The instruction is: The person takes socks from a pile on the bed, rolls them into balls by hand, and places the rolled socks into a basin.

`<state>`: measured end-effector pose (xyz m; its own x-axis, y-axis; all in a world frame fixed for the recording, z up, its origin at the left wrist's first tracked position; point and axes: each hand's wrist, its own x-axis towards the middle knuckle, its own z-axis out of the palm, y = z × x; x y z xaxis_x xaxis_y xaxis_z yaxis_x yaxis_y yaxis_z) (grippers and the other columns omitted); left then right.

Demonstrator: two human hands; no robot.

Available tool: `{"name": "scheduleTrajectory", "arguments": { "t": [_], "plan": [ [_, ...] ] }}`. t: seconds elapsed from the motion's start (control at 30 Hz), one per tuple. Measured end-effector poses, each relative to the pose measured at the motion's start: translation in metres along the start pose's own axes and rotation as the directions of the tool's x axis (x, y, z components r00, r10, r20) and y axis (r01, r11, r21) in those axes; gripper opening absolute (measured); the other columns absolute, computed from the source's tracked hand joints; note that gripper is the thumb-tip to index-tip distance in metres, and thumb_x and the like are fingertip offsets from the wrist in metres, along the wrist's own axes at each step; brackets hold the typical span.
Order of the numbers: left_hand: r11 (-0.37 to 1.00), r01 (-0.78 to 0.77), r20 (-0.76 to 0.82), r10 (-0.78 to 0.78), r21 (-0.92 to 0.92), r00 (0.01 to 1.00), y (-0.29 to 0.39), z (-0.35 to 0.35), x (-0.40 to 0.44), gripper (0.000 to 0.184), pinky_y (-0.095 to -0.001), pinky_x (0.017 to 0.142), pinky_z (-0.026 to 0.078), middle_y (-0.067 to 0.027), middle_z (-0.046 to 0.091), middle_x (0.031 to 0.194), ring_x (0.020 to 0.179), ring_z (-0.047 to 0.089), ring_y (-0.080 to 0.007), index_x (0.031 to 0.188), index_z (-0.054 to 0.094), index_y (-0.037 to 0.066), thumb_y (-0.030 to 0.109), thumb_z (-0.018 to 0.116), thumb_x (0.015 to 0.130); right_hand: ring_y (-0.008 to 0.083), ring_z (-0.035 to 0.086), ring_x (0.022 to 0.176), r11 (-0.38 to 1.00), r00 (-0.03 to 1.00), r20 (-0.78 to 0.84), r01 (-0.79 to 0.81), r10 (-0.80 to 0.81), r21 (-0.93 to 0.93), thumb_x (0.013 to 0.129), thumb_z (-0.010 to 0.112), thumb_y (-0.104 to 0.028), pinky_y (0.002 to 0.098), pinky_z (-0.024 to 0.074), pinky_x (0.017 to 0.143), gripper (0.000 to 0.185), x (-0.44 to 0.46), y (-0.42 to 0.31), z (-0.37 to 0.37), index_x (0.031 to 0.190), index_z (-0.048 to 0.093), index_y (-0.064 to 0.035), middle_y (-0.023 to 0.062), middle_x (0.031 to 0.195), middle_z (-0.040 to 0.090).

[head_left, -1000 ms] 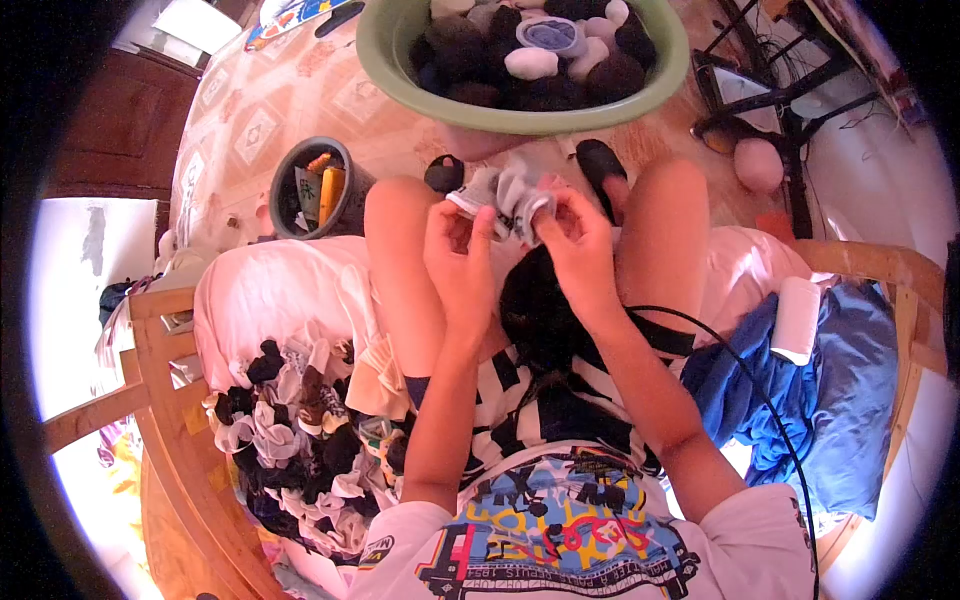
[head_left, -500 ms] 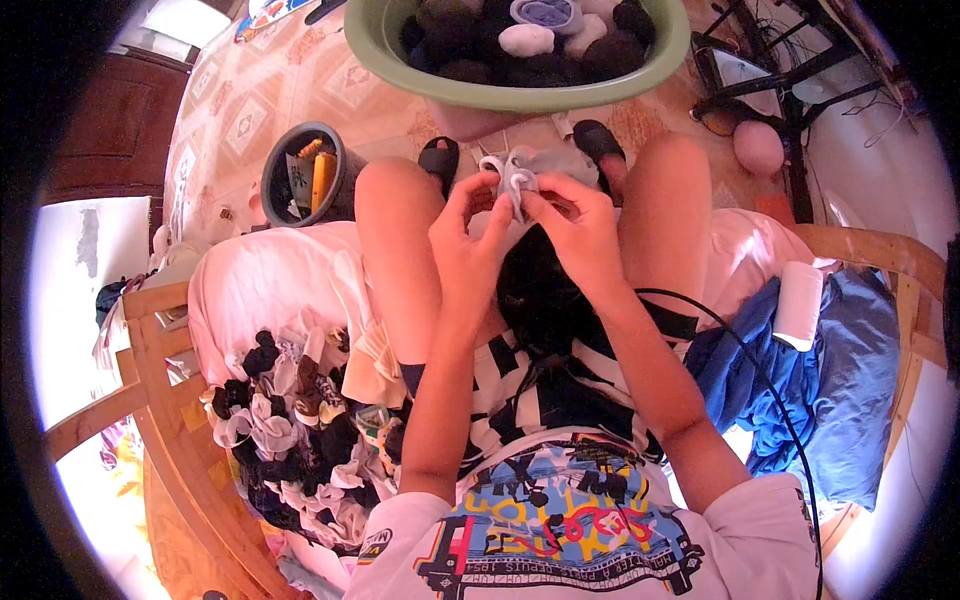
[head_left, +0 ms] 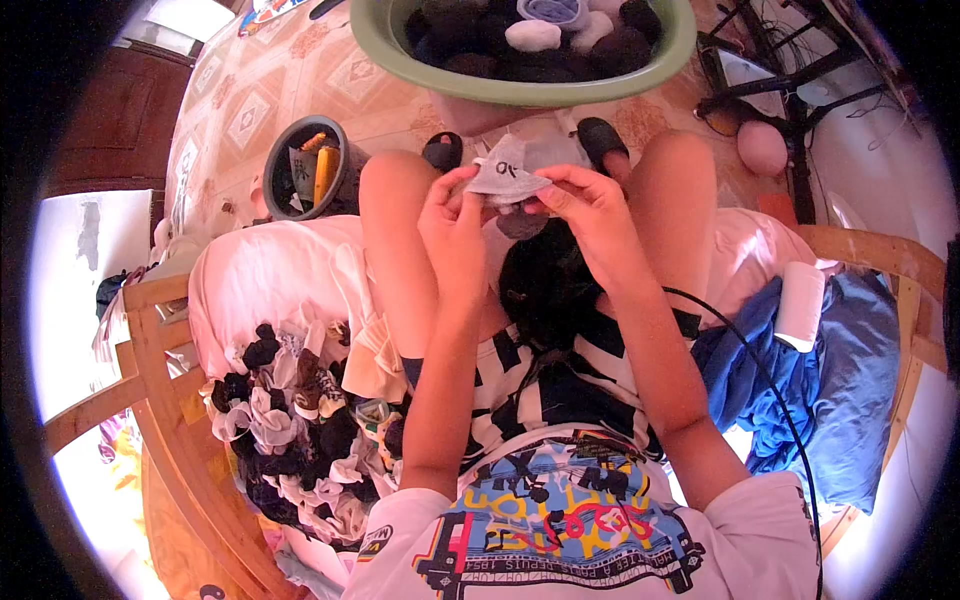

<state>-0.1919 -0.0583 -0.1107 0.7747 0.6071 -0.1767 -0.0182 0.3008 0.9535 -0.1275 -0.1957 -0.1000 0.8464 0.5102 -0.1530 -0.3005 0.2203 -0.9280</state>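
Between my knees a light grey sock (head_left: 508, 177) with dark marks is stretched between both hands. My left hand (head_left: 455, 225) pinches its left edge, and my right hand (head_left: 592, 215) pinches the right edge. Part of the grey fabric hangs below the fingers. Beyond my feet stands a green basin (head_left: 540, 95) holding several rolled-up dark, white and pink bundles. A heap of loose socks (head_left: 310, 400), black, white and brown, lies beside my left thigh.
A grey bin (head_left: 340, 185) with a yellow item inside stands on the floor to the left. Blue cloth (head_left: 850, 390) and a white roll (head_left: 799, 306) lie at the right. Wooden rails (head_left: 150, 400) flank the seat, and a black cable (head_left: 765, 395) runs down the right side.
The bunched grey sock has been opened out and spread flat, showing its dark marks. My hands have moved apart, each still pinching an edge.
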Motion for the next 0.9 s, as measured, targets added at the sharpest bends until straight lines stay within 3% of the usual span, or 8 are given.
{"name": "scheduleTrajectory", "arguments": {
  "t": [0.03,0.13,0.33,0.57,0.63,0.77,0.83,0.9],
  "plan": [
    [0.980,0.058,-0.040,-0.067,-0.191,0.997,0.000,0.001,0.002,0.026,-0.0262,0.076,0.052,-0.0108,0.064,0.106,0.090,0.064,-0.0166,0.116,0.058,-0.006,0.001,0.048,0.093,0.0136,0.064,0.082,0.984,0.997,0.015,-0.077,0.076,0.163,0.090,0.064,-0.009,0.0265,0.0503,0.078,0.018,0.000,0.001,0.000,0.103,0.066,0.0021,0.0053,0.093,0.067],
    [0.953,0.134,0.004,-0.138,-0.272,0.990,0.000,-0.004,0.006,0.028,-0.0311,0.085,0.050,-0.0113,0.063,0.109,0.098,0.063,-0.0202,0.118,0.055,-0.003,0.008,0.044,0.095,0.0109,0.061,0.076,0.928,0.976,0.106,-0.213,0.189,0.306,0.092,0.062,-0.013,0.0259,0.0489,0.073,0.015,0.002,0.002,-0.002,0.102,0.065,-0.0023,0.0020,0.087,0.065],
    [0.845,0.383,0.237,-0.313,-0.372,0.920,-0.010,-0.012,0.011,0.028,-0.0392,0.098,0.043,-0.0076,0.061,0.116,0.110,0.056,-0.0220,0.116,0.054,0.004,0.020,0.040,0.098,0.0074,0.051,0.066,0.894,0.974,0.105,-0.224,0.198,0.388,0.093,0.061,-0.018,0.0241,0.0428,0.063,0.011,0.003,0.003,0.001,0.089,0.062,-0.0074,-0.0033,0.077,0.057],
    [0.724,0.455,0.366,-0.293,-0.518,0.883,0.005,-0.008,0.005,0.023,-0.0400,0.097,0.044,-0.0075,0.062,0.113,0.109,0.057,-0.0230,0.108,0.056,0.009,0.024,0.042,0.097,0.0062,0.046,0.065,0.845,0.951,0.177,-0.306,0.252,0.438,0.093,0.059,-0.019,0.0226,0.0382,0.060,0.011,-0.002,0.005,0.012,0.088,0.061,-0.0092,-0.0047,0.075,0.054],
    [0.576,0.598,0.635,-0.168,-0.558,0.754,0.002,-0.017,0.013,0.025,-0.0403,0.097,0.044,-0.0084,0.064,0.109,0.105,0.059,-0.0242,0.104,0.057,0.008,0.027,0.043,0.097,0.0062,0.047,0.066,0.806,0.949,0.207,-0.313,0.239,0.503,0.093,0.058,-0.018,0.0220,0.0376,0.062,0.010,0.000,0.013,0.011,0.088,0.061,-0.0092,-0.0047,0.075,0.054],
    [0.664,0.554,0.563,-0.235,-0.502,0.793,0.005,-0.011,0.010,0.028,-0.0402,0.097,0.044,-0.0091,0.066,0.106,0.103,0.060,-0.0250,0.103,0.058,0.007,0.031,0.046,0.097,0.0073,0.048,0.070,0.825,0.957,0.135,-0.291,0.258,0.485,0.094,0.057,-0.019,0.0228,0.0387,0.068,0.010,0.002,0.016,0.012,0.092,0.059,-0.0089,-0.0036,0.080,0.054],
    [0.741,0.421,0.377,-0.241,-0.524,0.894,0.010,-0.005,0.004,0.031,-0.0397,0.100,0.042,-0.0105,0.064,0.112,0.107,0.058,-0.0250,0.110,0.057,0.005,0.030,0.049,0.094,0.0076,0.047,0.070,0.936,0.982,0.006,-0.181,0.188,0.302,0.094,0.056,-0.017,0.0228,0.0385,0.068,0.009,0.001,0.011,0.014,0.094,0.058,-0.0088,-0.0033,0.081,0.054],
    [0.732,0.426,0.420,-0.209,-0.531,0.883,0.009,-0.005,0.003,0.032,-0.0394,0.101,0.041,-0.0112,0.063,0.114,0.110,0.057,-0.0252,0.114,0.056,0.003,0.027,0.051,0.093,0.0070,0.048,0.069,0.938,0.983,0.003,-0.178,0.186,0.298,0.094,0.057,-0.019,0.0226,0.0384,0.066,0.010,0.002,0.009,0.014,0.092,0.059,-0.0090,-0.0039,0.079,0.054]
  ]
}}
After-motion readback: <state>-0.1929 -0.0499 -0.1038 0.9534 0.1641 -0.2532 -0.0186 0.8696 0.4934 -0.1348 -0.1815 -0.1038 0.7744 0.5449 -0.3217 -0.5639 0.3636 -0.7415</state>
